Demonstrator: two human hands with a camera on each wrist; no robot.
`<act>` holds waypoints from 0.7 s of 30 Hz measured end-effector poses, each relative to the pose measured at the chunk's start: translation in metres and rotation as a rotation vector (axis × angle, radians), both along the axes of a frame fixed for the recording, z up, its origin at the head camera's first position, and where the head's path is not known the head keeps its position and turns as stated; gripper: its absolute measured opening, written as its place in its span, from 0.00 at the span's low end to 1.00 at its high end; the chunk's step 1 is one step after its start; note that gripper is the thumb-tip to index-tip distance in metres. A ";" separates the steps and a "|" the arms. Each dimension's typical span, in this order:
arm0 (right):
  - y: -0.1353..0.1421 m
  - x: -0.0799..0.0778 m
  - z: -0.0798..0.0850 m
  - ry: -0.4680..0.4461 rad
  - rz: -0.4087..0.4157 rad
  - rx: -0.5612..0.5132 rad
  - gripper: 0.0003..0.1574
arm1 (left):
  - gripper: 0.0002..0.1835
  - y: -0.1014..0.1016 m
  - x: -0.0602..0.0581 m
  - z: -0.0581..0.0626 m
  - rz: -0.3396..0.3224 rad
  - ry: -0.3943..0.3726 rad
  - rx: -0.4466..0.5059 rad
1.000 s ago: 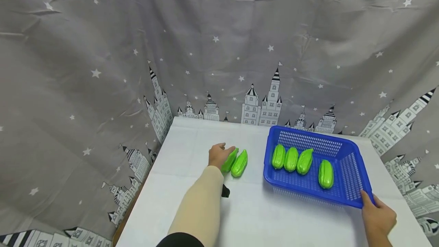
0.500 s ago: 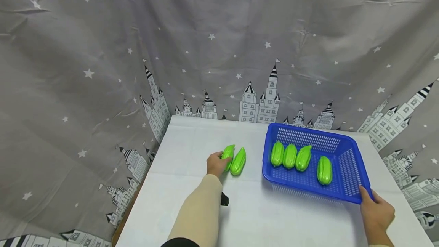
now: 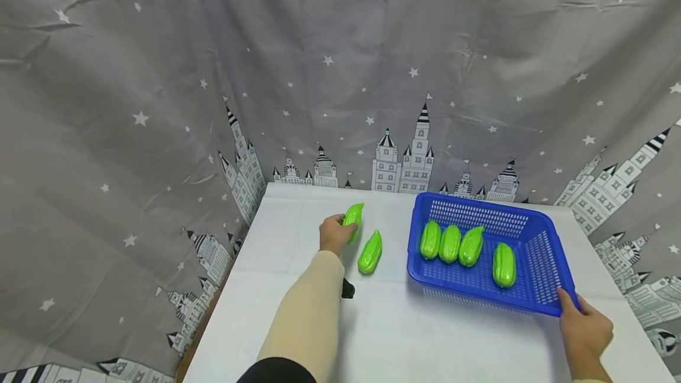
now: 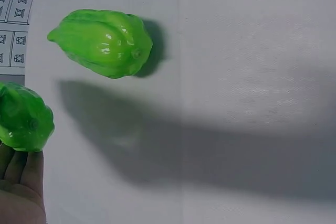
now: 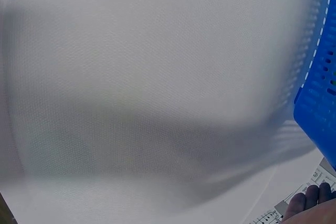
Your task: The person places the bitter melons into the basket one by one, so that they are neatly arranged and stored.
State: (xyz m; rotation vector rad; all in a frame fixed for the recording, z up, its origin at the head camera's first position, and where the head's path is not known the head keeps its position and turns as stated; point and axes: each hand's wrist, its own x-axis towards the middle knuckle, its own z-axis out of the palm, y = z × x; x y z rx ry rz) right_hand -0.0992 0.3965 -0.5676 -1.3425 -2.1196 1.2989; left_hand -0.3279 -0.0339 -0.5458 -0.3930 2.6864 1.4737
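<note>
My left hand [image 3: 333,235] holds a glossy, ridged green toy gourd [image 3: 353,218] between thumb and fingers. In the left wrist view this gourd [image 4: 25,121] is at the left edge, its shadow cast apart on the cloth. A second gourd [image 3: 370,252] lies on the table just right of the hand. To the right stands a blue plastic basket [image 3: 468,292] with several like gourds [image 3: 470,246] inside, three side by side and one apart. My right hand [image 3: 585,328] grips the basket's near right corner. In the right wrist view only its fingertips [image 5: 312,196] show.
A white cloth [image 3: 425,341] covers the table. Behind it and at both sides hangs a grey curtain [image 3: 298,34] printed with stars and castles. A black wrist strap piece [image 3: 348,288] sticks out beside the left forearm.
My left hand has closed on the left gourd and carried it up and away from the other loose one. The right hand keeps its grip on the basket.
</note>
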 end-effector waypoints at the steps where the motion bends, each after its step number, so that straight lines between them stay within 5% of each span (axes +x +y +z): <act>1: 0.000 0.000 0.000 0.000 -0.001 -0.002 0.40 | 0.29 0.001 0.000 0.002 -0.004 -0.004 -0.005; 10: 0.003 0.001 -0.004 0.010 0.006 0.016 0.38 | 0.29 0.006 -0.011 0.020 -0.069 0.010 -0.010; 21: 0.006 -0.001 -0.006 0.029 0.012 0.012 0.38 | 0.29 0.055 -0.025 0.083 -0.386 0.086 -0.025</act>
